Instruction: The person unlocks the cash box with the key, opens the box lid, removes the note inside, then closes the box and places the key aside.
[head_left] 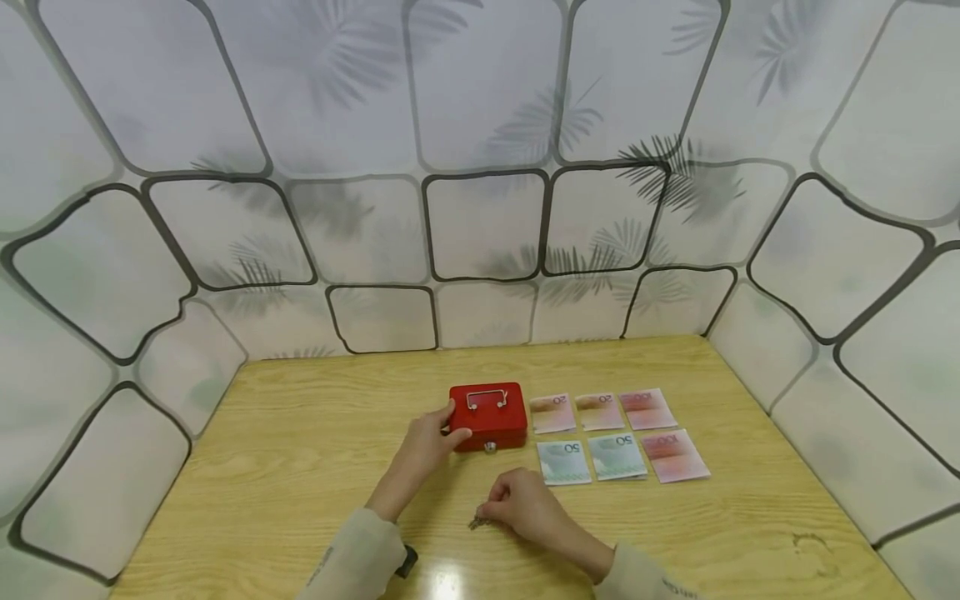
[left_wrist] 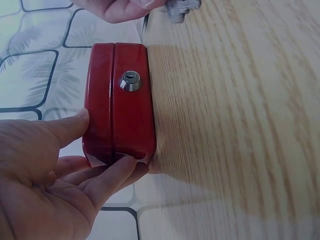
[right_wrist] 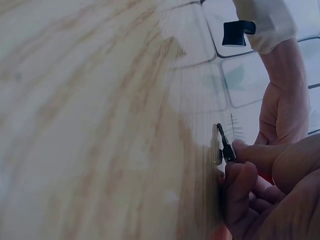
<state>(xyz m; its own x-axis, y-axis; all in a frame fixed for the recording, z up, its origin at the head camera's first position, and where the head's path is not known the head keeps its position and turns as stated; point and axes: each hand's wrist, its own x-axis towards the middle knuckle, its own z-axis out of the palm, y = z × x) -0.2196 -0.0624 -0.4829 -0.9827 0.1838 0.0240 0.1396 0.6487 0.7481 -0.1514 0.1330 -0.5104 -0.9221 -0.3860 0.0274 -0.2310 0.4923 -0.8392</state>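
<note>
On the table stands a red cash box (head_left: 489, 423), its lid down, with a silver wire handle (head_left: 487, 396) on top and a round keyhole lock (left_wrist: 130, 80) on the front. My left hand (head_left: 429, 442) grips its left end, thumb at the lid's edge and fingertips on the side, as the left wrist view shows. In front of the box, my right hand (head_left: 531, 507) pinches a small bunch of keys (head_left: 477, 522) low over the tabletop. One dark key (right_wrist: 228, 151) shows between thumb and forefinger in the right wrist view.
Right of the box lie two rows of banknotes: pinkish 20s (head_left: 552, 413), greenish 50s (head_left: 564, 463) and red 100s (head_left: 675, 456). The wood-grain table (head_left: 315, 467) meets patterned fabric walls (head_left: 480, 225) at the back and both sides.
</note>
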